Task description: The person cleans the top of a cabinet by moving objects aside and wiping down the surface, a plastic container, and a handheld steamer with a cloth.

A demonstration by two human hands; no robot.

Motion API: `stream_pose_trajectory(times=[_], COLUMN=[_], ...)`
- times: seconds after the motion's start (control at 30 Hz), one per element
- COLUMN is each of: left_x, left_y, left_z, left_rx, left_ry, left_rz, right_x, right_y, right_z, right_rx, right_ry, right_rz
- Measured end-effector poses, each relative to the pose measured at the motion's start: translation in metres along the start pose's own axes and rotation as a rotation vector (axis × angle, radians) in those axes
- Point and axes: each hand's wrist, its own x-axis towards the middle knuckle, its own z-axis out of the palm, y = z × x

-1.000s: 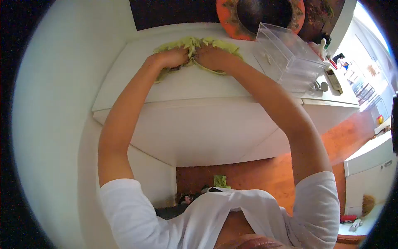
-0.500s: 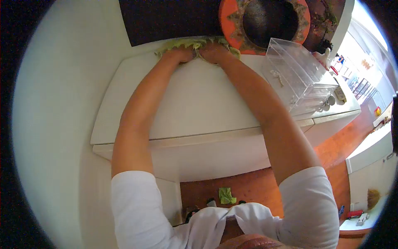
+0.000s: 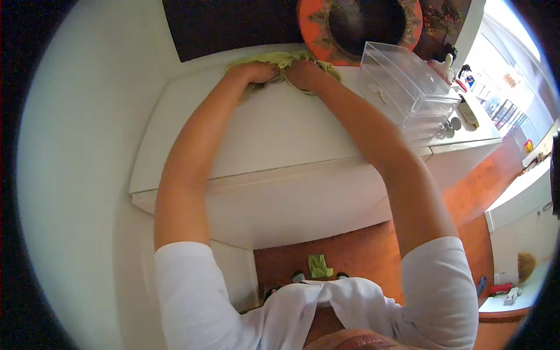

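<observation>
Both arms stretch across a white cabinet top (image 3: 268, 134) to its back edge. A yellow-green cloth (image 3: 279, 58) lies bunched there beneath my hands. My left hand (image 3: 258, 72) presses on the left part of the cloth, fingers curled into its folds. Close beside it, my right hand (image 3: 303, 74) grips the cloth's right part, and a loose edge hangs round the wrist. The fingertips of both hands are partly hidden by the fabric.
Right of my right arm stands a clear plastic drawer box (image 3: 402, 81). Behind it leans a round orange-framed mirror (image 3: 316, 32). A remote control (image 3: 468, 112) lies near the cabinet's right end. Another green cloth (image 3: 319, 266) is on the wooden floor, and a wall (image 3: 87, 146) borders the left.
The camera view has shifted slightly, so the cabinet and mirror sit a little higher. Both hands stay on the cloth, which has moved slightly towards me relative to the back edge.
</observation>
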Motion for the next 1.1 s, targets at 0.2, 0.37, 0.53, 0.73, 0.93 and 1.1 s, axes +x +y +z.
stream_pose_trajectory(times=[0.2,0.37,0.53,0.73,0.93,1.1], left_x=[-0.076,-0.156,-0.226,-0.278,-0.295,-0.286], left_y=[0.040,0.084,0.136,0.175,0.242,0.372], left_z=[-0.006,0.005,0.011,0.045,0.095,0.158], left_rx=[0.158,0.091,-0.007,-0.160,-0.679,-0.916], left_ry=[-0.091,-0.027,0.028,0.258,0.508,0.502], left_rz=[0.100,0.138,0.024,-0.019,0.077,0.227], right_x=[-0.073,-0.165,-0.223,-0.307,-0.384,-0.484], right_y=[-0.013,-0.034,-0.045,-0.051,-0.031,-0.010], right_z=[-0.011,-0.053,-0.057,-0.068,-0.057,-0.010], right_rx=[0.046,0.078,0.065,0.249,0.793,2.281], right_ry=[0.097,0.145,0.249,0.450,0.707,0.224], right_rz=[-0.051,-0.105,-0.134,-0.197,-0.276,0.130])
